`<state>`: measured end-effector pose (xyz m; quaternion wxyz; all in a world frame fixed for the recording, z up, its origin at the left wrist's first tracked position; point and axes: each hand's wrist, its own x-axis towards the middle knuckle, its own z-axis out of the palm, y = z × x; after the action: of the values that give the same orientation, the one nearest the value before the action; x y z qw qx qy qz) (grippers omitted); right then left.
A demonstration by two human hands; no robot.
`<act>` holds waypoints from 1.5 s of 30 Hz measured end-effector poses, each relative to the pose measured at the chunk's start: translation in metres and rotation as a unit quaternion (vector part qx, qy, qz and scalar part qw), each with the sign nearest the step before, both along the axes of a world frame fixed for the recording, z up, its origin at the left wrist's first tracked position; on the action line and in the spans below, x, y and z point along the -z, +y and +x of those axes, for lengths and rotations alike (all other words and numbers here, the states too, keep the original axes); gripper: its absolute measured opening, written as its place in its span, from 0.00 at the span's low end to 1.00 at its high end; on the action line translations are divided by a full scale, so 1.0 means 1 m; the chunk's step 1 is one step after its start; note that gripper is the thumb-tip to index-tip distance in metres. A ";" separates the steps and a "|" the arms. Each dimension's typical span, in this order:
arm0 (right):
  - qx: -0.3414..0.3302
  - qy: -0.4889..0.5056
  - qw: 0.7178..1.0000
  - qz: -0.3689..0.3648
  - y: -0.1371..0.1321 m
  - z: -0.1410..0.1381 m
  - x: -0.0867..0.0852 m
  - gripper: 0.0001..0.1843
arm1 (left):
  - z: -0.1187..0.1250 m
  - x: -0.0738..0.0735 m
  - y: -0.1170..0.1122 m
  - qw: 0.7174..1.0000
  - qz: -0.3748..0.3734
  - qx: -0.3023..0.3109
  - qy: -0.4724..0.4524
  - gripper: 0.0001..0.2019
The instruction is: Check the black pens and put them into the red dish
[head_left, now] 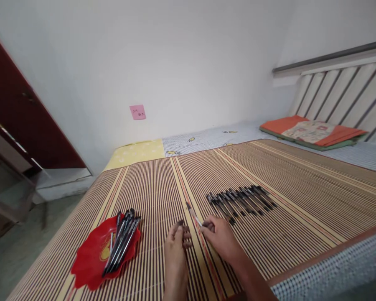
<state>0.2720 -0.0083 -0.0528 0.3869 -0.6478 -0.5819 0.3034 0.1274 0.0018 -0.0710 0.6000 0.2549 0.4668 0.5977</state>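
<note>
The bare right hand has its thumb and fingers closed on the near end of a slim pen with a whitish barrel and a black far end, which slants away from that grip, forward and to the left, over a pale stripe of the brown-and-tan striped slatted mat. Just left of the grip, the bare left hand is apart from the pen, its fingers loosely curled toward the right hand; whether its dark-looking fingertips meet or pinch something I cannot tell. Beyond the grip and to its right, a row of slim black pens lies side by side on the mat, close together and slanting. Well to the left of the grip, past the left hand, sits a red scallop-edged plate with a yellow design, carrying a bundle of dark, shiny pens and a thin white stick. Far beyond the grip, a small pink paper note is on the white wall; far off to its right, a folded orange-and-green cloth with a patterned panel lies beside white slats.
</note>
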 end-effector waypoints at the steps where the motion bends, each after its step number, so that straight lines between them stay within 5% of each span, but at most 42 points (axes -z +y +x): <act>1: -0.031 0.054 0.998 0.009 -0.003 -0.011 0.000 0.03 | 0.001 0.001 0.001 1.000 -0.001 0.006 0.002 0.20; 4: -0.091 0.132 0.987 0.014 -0.012 -0.034 -0.001 0.02 | 0.000 0.003 0.002 1.000 0.002 -0.001 -0.007 0.24; 7: -0.112 0.102 0.988 0.015 -0.009 -0.026 -0.005 0.05 | -0.004 0.003 0.003 1.000 0.003 -0.018 -0.022 0.24; 10: -0.021 -0.066 0.997 0.025 0.011 0.008 -0.012 0.10 | -0.007 0.001 0.003 0.999 -0.006 -0.026 -0.034 0.24; 13: 0.100 -0.187 0.977 0.000 0.040 0.038 -0.017 0.11 | -0.008 -0.001 0.002 1.000 -0.016 -0.014 -0.013 0.22; 20: 0.142 -0.287 0.945 -0.061 0.080 0.035 -0.006 0.12 | -0.006 -0.003 0.003 1.000 -0.002 -0.005 0.004 0.22; 25: 0.140 -0.294 0.943 -0.065 0.068 0.021 -0.003 0.10 | -0.006 -0.005 0.006 0.999 0.010 -0.037 -0.013 0.23; 33: -0.006 -0.177 0.984 -0.019 0.023 -0.039 0.008 0.06 | -0.012 0.004 0.010 0.996 0.049 -0.077 0.017 0.22; 41: 0.126 -0.291 0.947 -0.044 0.040 0.024 0.000 0.09 | -0.011 -0.005 0.006 0.997 0.036 -0.020 -0.066 0.25; 45: 0.138 -0.315 0.937 -0.059 0.041 0.033 0.007 0.08 | -0.011 -0.015 0.000 0.993 0.049 0.010 -0.108 0.25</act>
<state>0.3048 0.0329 -0.0593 0.1830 -0.8060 -0.5596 0.0614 0.1168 0.0021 -0.0556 0.6395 0.2226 0.3673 0.6376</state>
